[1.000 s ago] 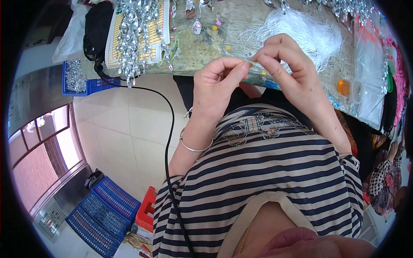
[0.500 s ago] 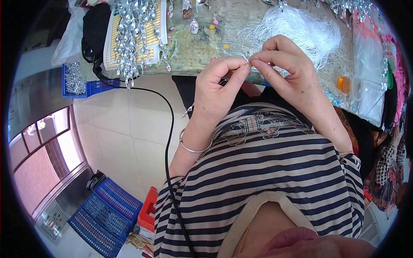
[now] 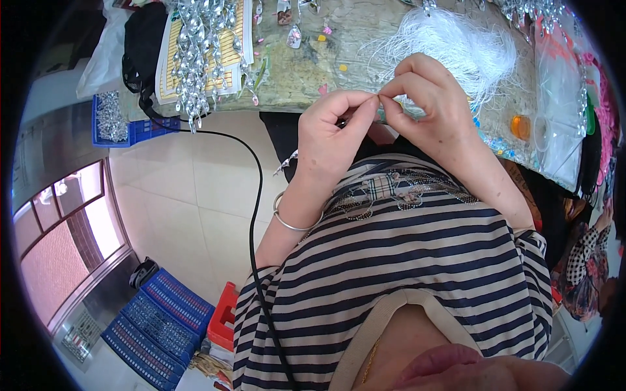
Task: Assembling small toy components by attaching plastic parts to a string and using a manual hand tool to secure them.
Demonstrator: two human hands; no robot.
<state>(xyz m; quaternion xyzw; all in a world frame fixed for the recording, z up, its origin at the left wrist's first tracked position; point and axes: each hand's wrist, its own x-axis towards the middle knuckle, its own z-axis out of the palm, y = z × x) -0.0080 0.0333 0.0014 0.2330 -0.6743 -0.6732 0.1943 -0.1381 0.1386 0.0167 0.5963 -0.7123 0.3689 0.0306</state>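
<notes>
Above my lap, at the table's near edge, my two hands meet at the fingertips. My left hand (image 3: 336, 127) pinches with thumb and forefinger, the other fingers curled beneath. My right hand (image 3: 430, 98) also pinches, its thumb and forefinger forming a ring. The white thread between the tips is too fine to follow now; its tail showed there a moment earlier. A short silver bead strand (image 3: 287, 161) hangs beside my left wrist, its upper end hidden. Behind my right hand lies a loose bundle of white thread (image 3: 456, 52) on the table (image 3: 287, 85).
Silver bead strands (image 3: 195, 58) hang over the near table edge at left, across a yellow printed sheet (image 3: 166, 72). A blue basket (image 3: 140, 133) holds silver beads. A black cable (image 3: 255, 208) runs down past my left arm. An amber disc (image 3: 520, 127) lies at right.
The thread tail that stood above my fingertips no longer shows. My right hand has shifted slightly left, its thumb and forefinger more bent. My left hand has barely moved.
</notes>
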